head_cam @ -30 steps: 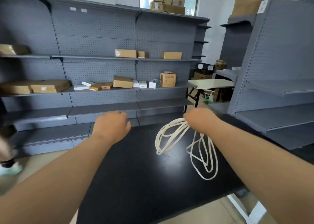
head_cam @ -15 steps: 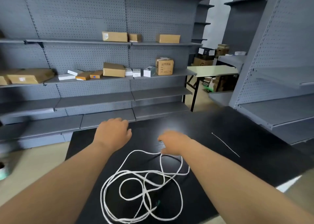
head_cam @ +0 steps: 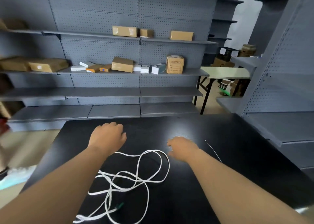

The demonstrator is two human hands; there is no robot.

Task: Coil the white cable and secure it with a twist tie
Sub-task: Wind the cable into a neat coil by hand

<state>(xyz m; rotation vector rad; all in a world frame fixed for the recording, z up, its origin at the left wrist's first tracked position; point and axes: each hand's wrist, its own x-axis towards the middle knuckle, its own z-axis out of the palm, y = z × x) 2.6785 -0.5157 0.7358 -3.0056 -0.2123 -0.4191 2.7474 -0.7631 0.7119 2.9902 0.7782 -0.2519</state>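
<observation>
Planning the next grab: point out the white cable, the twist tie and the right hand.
white cable [head_cam: 169, 166]: head view, right curve of its loose loop.
twist tie [head_cam: 213, 151]: head view, middle of the thin wire.
right hand [head_cam: 181, 147]: head view, back of the hand.

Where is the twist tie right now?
In the head view, the twist tie lies on the black table, just right of the right hand and apart from the cable.

Bare arms and hands of a person, seen from above.
The left hand [head_cam: 107, 137] and right hand [head_cam: 182, 147] are bare; the left forearm [head_cam: 56, 186] and right forearm [head_cam: 237, 186] are uncovered along all their visible length, down to the view's lower edge.
</observation>
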